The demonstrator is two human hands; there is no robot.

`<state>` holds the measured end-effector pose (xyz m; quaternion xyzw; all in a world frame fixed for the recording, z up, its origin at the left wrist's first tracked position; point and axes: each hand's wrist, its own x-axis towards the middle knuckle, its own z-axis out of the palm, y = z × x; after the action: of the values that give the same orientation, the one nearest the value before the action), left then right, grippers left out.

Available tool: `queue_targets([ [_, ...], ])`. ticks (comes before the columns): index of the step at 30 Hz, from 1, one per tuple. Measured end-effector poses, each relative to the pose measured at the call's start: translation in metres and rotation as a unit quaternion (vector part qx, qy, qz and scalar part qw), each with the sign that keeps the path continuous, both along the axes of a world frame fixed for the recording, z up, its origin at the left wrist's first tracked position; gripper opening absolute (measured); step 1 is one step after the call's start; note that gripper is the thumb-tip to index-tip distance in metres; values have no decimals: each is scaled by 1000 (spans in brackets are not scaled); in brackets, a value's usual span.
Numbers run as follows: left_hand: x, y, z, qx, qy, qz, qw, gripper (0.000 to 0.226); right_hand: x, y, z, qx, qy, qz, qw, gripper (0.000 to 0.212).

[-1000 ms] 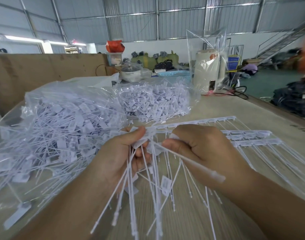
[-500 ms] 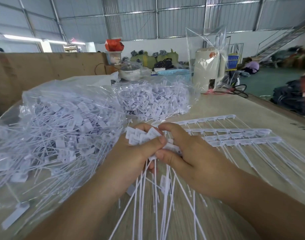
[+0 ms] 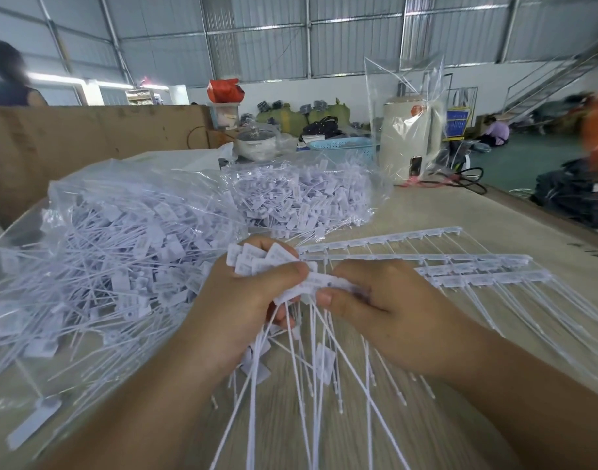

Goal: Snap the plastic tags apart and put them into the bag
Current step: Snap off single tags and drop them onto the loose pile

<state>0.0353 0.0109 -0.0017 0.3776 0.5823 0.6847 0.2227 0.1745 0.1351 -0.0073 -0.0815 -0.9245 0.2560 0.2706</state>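
- Left hand (image 3: 246, 300) grips a fanned bundle of loose tags (image 3: 263, 259), thumb clamped over their flat heads; the thin tails hang down toward the table's near edge.
- Right hand (image 3: 375, 300) pinches one tag head (image 3: 324, 283) between thumb and forefinger, right against the left thumb. Looks like a tag just freed or about to join the bundle; cannot tell which.
- Clear plastic bag (image 3: 121, 239) lies along the left side of the wooden table (image 3: 494, 212), already heaped with separated tags, mouth toward the hands. A good share of the work appears done.
- A second bag of tags (image 3: 307, 198) sits farther back, near the table's middle, also well filled.
- Still to do: several unbroken tag strips (image 3: 460, 262) lie to the right of the hands, heads joined in rows along their rails, tails splayed toward the right edge. None of these are snapped yet.
- A few stray tags (image 3: 324, 364) lie on the table under the hands, not bagged.
- Judgement: mid-task. The bundle in hand needs dropping into the left bag, then the remaining strips.
- Back edge: cream kettle (image 3: 409, 140) under a clear wrapper, blue basket (image 3: 341, 145), lidded pot (image 3: 256, 140).
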Motion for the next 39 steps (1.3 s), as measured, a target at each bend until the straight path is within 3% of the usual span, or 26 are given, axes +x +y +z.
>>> queue_targets([
  [6,4,-2,-1,-9,10,0,1000,32,-2,-2,-3,11,24,10,1000,26],
  [11,4,1,-1,-9,6,5,1000,29,-3,3,-2,-33,-17,41,998,33],
  [18,0,3,0,17,-49,8,999,19,0,7,2,-21,-11,25,999,37],
  [22,-2,6,-4,11,-115,-11,993,31,-2,5,1,-13,24,28,999,33],
  [24,-1,8,-4,2,-149,-17,989,36,-3,5,2,0,45,31,999,32],
  [28,0,9,-2,-7,-188,-35,982,9,-4,3,2,40,68,19,997,31],
  [33,6,11,-3,-32,-249,-28,968,12,-4,0,2,137,77,-24,987,30],
  [39,5,13,-1,-22,-228,17,973,16,-6,-3,2,131,72,-35,988,38],
])
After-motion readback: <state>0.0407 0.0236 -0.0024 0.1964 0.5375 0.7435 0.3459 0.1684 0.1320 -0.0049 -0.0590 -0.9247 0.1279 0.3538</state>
